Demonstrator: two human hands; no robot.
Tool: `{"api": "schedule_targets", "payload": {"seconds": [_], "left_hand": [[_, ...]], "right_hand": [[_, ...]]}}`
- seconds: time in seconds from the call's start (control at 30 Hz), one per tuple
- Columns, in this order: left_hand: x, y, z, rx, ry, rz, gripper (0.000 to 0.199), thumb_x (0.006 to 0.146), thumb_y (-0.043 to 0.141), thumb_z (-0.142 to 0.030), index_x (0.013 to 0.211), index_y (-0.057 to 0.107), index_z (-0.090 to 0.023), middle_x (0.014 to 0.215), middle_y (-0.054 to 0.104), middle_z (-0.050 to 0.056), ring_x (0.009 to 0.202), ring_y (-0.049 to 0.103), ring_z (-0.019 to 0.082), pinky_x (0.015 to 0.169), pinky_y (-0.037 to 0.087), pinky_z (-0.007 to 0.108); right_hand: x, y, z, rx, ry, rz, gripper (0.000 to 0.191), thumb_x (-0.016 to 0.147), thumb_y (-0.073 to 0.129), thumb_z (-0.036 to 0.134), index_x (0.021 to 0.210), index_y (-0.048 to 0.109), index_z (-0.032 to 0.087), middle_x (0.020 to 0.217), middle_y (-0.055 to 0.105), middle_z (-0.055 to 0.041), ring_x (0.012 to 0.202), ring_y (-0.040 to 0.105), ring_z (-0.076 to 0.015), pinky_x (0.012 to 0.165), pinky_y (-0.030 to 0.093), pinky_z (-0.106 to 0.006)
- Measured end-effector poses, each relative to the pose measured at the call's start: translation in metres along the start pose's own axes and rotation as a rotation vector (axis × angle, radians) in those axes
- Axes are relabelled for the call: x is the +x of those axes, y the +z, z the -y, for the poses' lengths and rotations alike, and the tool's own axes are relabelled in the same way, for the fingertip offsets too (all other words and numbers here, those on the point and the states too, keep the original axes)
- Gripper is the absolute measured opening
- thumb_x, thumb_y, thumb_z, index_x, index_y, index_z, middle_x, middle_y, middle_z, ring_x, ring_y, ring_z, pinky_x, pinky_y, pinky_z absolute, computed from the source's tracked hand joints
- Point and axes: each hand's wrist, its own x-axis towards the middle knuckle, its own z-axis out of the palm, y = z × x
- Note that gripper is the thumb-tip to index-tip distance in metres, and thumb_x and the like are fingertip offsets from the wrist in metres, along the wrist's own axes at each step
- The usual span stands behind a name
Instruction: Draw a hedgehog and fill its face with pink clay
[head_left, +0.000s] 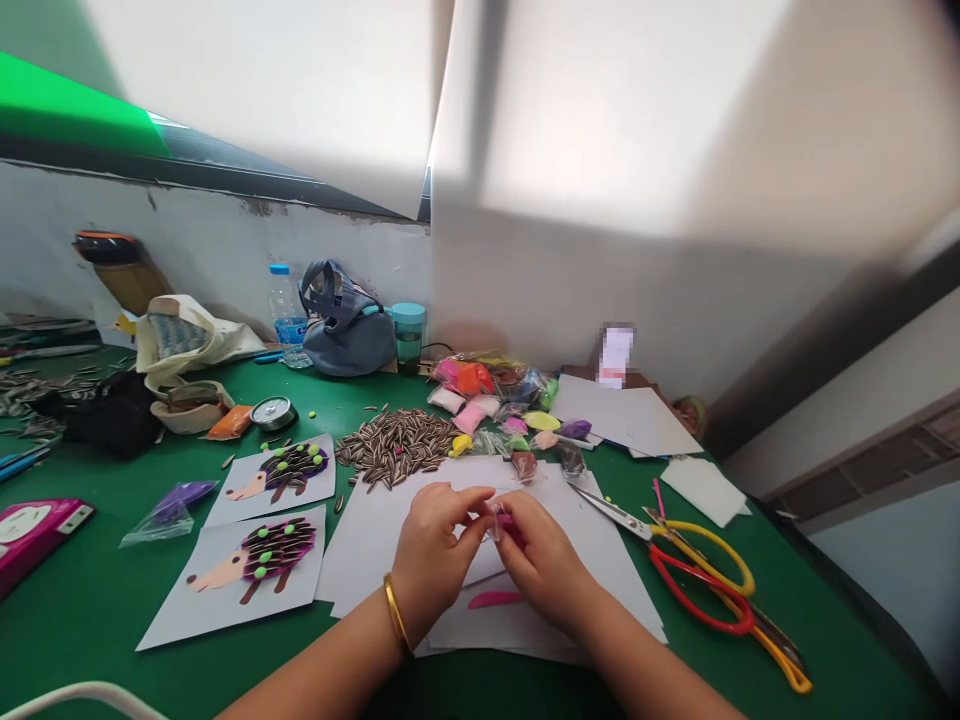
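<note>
My left hand, with a gold bangle on its wrist, pinches the edge of a small clear plastic bag. The fingers of my right hand close round the same bag, where a bit of magenta stuff shows; most of it is hidden. Both hands are over a stack of white paper. Beneath them lies a flat pink plastic tool, partly covered by my right hand. Beyond the paper is a heap of striped sunflower seeds, and small bags of coloured clay lie behind it.
At left lie two hedgehog pictures and a bag of purple clay. Scissors with red and yellow handles lie at right. A blue-grey bag, a water bottle and a teal-lidded cup stand by the wall.
</note>
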Motion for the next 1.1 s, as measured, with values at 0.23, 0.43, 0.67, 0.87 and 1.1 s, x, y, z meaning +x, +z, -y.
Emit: {"api": "schedule_targets", "payload": {"seconds": [0.23, 0.43, 0.67, 0.87, 1.1], "left_hand": [[0.005, -0.008, -0.002, 0.189, 0.255, 0.051, 0.038, 0.093, 0.051, -0.010, 0.126, 0.059, -0.027, 0.077, 0.072, -0.002, 0.073, 0.064, 0.016, 0.101, 0.040, 0.046], [0.005, -0.003, -0.005, 0.159, 0.268, 0.249, 0.053, 0.089, 0.056, -0.013, 0.140, 0.045, -0.025, 0.095, 0.074, 0.002, 0.091, 0.066, 0.021, 0.100, 0.043, 0.047], [0.002, -0.002, 0.006, -0.017, 0.211, 0.075, 0.036, 0.091, 0.061, -0.021, 0.126, 0.055, -0.027, 0.093, 0.073, 0.001, 0.085, 0.068, 0.017, 0.101, 0.046, 0.044], [0.013, -0.022, 0.020, 0.019, -0.025, 0.154, 0.023, 0.088, 0.066, -0.029, 0.110, 0.066, -0.024, 0.111, 0.067, 0.006, 0.094, 0.066, 0.020, 0.087, 0.054, 0.037], [-0.006, -0.024, 0.030, 0.298, -0.098, 0.508, 0.082, 0.066, 0.084, -0.045, 0.138, 0.050, -0.026, 0.134, 0.061, 0.010, 0.126, 0.051, 0.035, 0.107, 0.035, 0.054]], "right_hand": [[0.000, 0.010, -0.001, 0.155, 0.152, -0.077, 0.018, 0.099, 0.046, 0.033, 0.105, 0.059, 0.023, 0.100, 0.062, -0.0045, 0.091, 0.058, -0.0204, 0.081, 0.047, -0.033], [-0.002, 0.010, -0.016, 0.528, 0.340, -0.103, 0.028, 0.096, 0.050, 0.045, 0.111, 0.059, 0.023, 0.104, 0.064, -0.0050, 0.093, 0.061, -0.0206, 0.081, 0.053, -0.034], [-0.005, -0.003, -0.021, 0.305, 0.168, -0.016, 0.033, 0.099, 0.044, 0.040, 0.122, 0.059, 0.023, 0.121, 0.063, -0.0084, 0.108, 0.061, -0.0230, 0.092, 0.052, -0.037], [-0.005, -0.061, -0.050, -0.374, 0.230, -0.197, 0.032, 0.085, 0.050, 0.025, 0.114, 0.061, 0.021, 0.107, 0.067, -0.0085, 0.097, 0.062, -0.0258, 0.086, 0.049, -0.040], [-0.013, -0.096, -0.069, -0.791, 0.313, 0.015, 0.033, 0.075, 0.049, 0.013, 0.097, 0.070, 0.026, 0.109, 0.069, -0.0070, 0.107, 0.058, -0.0291, 0.090, 0.039, -0.045]]}}
